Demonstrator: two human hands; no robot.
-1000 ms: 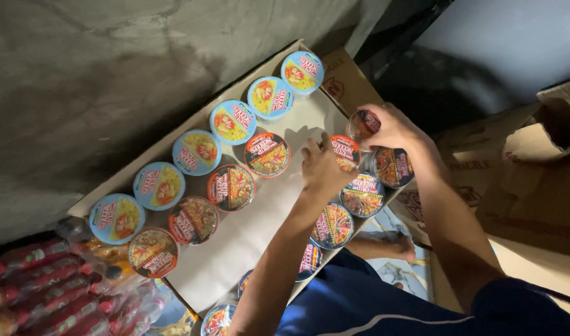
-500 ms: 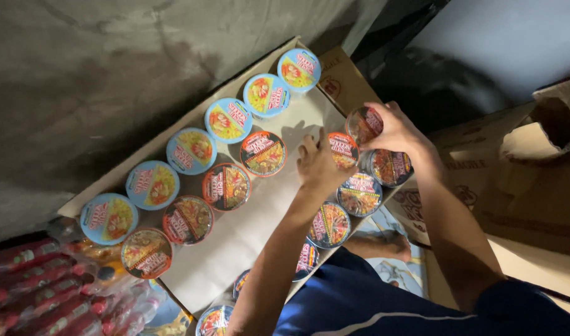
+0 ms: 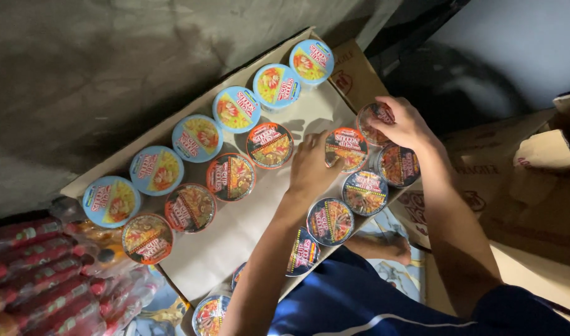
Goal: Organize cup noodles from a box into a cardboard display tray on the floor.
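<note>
- Here my left hand point(image 3: 310, 168) lies spread, fingertips on an orange-lidded noodle cup point(image 3: 346, 149); my right hand point(image 3: 404, 124) curls around a tilted cup point(image 3: 373, 123) at the cardboard tray point(image 3: 247, 227)'s far corner.
- I'd set that cup level, tight against its neighbours.
- My arms hide the near row; the red packets point(image 3: 36, 274) are cut off.

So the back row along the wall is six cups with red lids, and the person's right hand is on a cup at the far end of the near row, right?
Not quite. The head view shows the back-row cups along the wall have light blue lids, not red; red and dark lids are in the nearer rows. The rest holds: there are six of them, and the right hand grips a cup at the far end of the near row.
</note>
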